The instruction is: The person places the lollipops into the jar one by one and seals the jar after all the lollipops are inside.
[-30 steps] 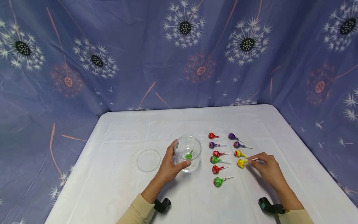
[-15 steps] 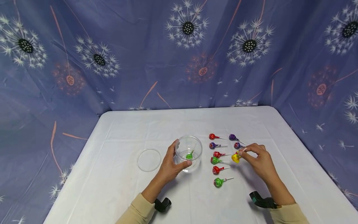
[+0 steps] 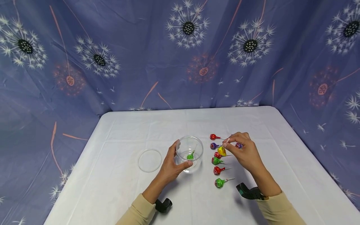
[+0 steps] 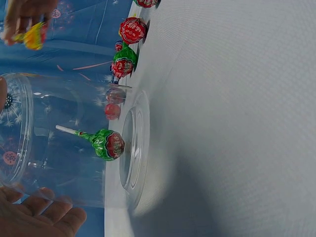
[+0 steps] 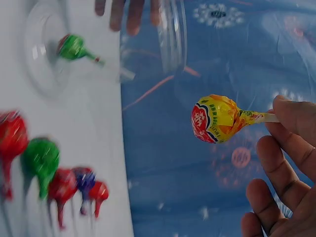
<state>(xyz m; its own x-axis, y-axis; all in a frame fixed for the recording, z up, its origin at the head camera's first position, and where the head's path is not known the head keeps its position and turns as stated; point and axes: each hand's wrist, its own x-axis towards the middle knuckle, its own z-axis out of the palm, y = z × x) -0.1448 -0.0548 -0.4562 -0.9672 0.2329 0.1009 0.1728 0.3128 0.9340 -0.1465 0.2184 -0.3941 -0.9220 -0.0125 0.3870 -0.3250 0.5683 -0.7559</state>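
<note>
My left hand grips a clear plastic jar, thumb on the near side and fingers on the far side. The jar stands upright on the table without a lid on top. Inside it a green lollipop rests on the bottom, stick up. My right hand pinches the stick of a yellow lollipop between thumb and finger. This lollipop hangs head-down above the row of lollipops, right of the jar and apart from it. The right hand covers part of the row behind it.
Red lollipops, green lollipops and purple lollipops lie on the white table, right of the jar. A clear round lid lies left of the jar. A blue patterned cloth hangs behind the table.
My right hand has lifted the yellow lollipop off the table by its stick and carried it left toward the jar. The left hand and jar have stayed in place.
</note>
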